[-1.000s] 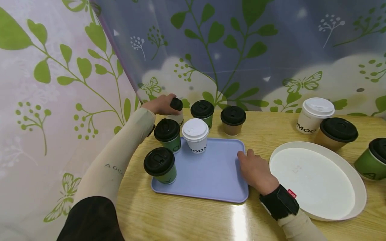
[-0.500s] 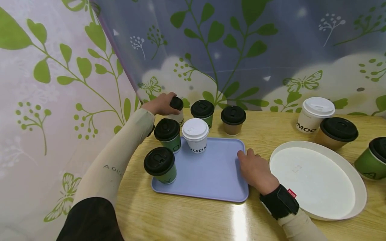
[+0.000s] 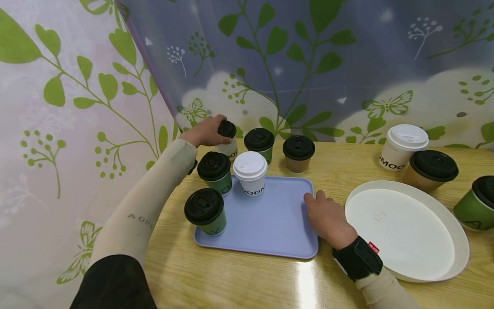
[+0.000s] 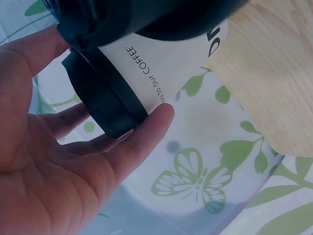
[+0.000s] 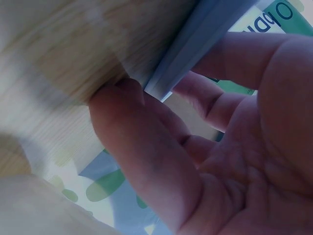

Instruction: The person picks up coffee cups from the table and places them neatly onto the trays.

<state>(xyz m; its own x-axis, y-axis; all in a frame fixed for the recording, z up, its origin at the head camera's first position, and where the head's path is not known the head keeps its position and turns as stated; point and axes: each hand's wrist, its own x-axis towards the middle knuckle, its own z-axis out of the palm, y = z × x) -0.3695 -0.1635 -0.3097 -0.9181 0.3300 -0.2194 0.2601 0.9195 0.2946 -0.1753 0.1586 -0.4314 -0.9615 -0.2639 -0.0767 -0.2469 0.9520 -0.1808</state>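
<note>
At the back left, my left hand (image 3: 208, 131) grips a white paper coffee cup (image 3: 228, 150) near its black lid (image 3: 227, 128). In the left wrist view, fingers and thumb curl around that lid (image 4: 105, 93), with one fingertip against the white wall. My right hand (image 3: 328, 216) pinches the right rim of a lavender tray (image 3: 270, 219); the right wrist view shows the tray's edge (image 5: 181, 54) between thumb and fingers. On the tray stand a white-lidded cup (image 3: 251, 174) and a green black-lidded cup (image 3: 205, 212). Another green cup (image 3: 214, 171) stands at its back-left corner.
Behind the tray are a green cup (image 3: 259, 143) and a brown cup (image 3: 298, 154), both black-lidded. To the right lies a round white tray (image 3: 401, 231), with a white cup (image 3: 403, 146), a brown cup (image 3: 430, 171) and a green cup (image 3: 476, 204) around it. Patterned cloth (image 3: 293, 64) hangs behind.
My left hand has shifted slightly up and right with the black-lidded white cup, and more of its lettering shows. The right hand and the tray stay in place.
</note>
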